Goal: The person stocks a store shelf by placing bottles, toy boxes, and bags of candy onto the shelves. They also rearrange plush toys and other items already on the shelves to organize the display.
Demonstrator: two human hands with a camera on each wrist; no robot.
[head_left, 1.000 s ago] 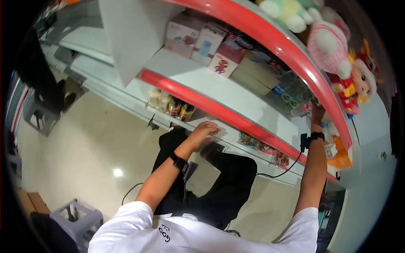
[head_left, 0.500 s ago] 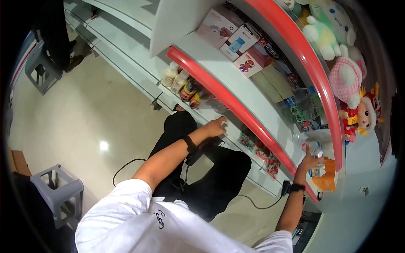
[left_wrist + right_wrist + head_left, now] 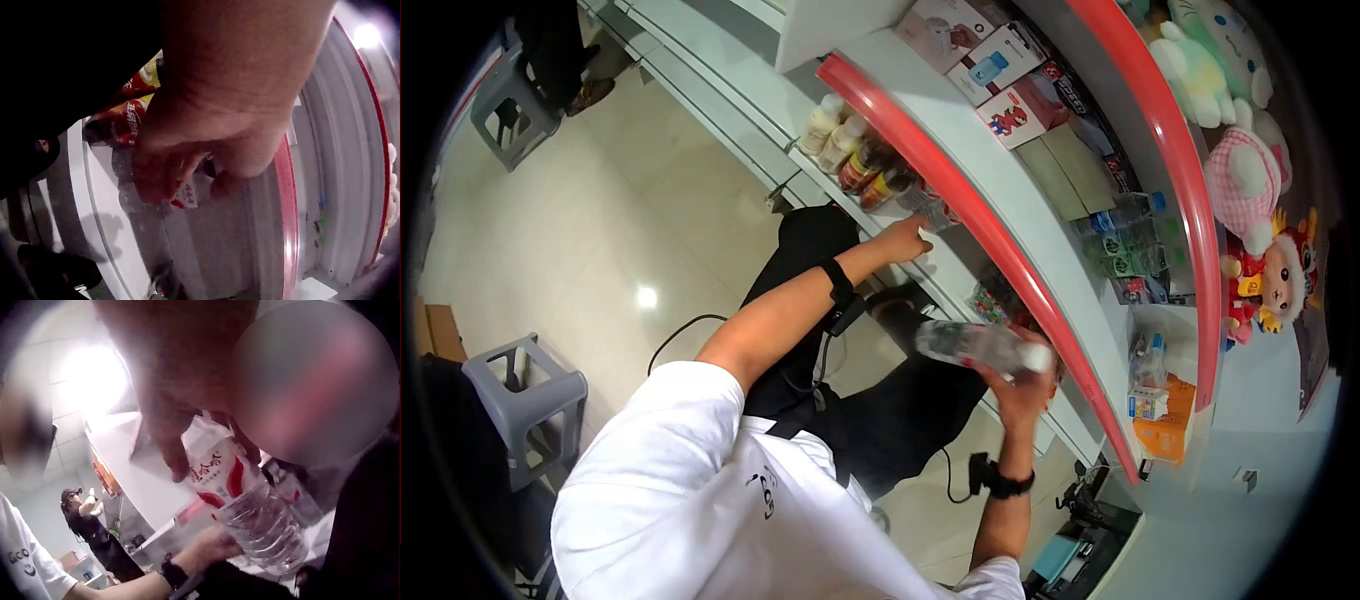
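Observation:
In the head view my right hand (image 3: 1015, 385) grips a clear plastic water bottle (image 3: 960, 343) tilted nearly on its side, its white cap toward the right, over my knee. Its white and red label shows between fingers and thumb in the right wrist view, above the ridged clear body (image 3: 265, 534). My left hand (image 3: 900, 241) reaches onto the low shelf, fingers and thumb around another clear bottle (image 3: 941, 216). A white and red label (image 3: 187, 195) shows between them in the left wrist view. Beside it stand dark drink bottles with red and yellow labels (image 3: 863, 170).
Pale drink bottles (image 3: 825, 125) stand at the left end of the low shelf. A red shelf edge (image 3: 990, 240) curves above it. The upper shelf carries boxes (image 3: 1010, 115) and clear bottles (image 3: 1135, 240). A grey stool (image 3: 525, 400) stands on the floor behind.
My right hand has brought the water bottle from the upper shelf's right end leftward, over my knee. My left hand has moved up to the bottle on the low shelf. The head view has shifted.

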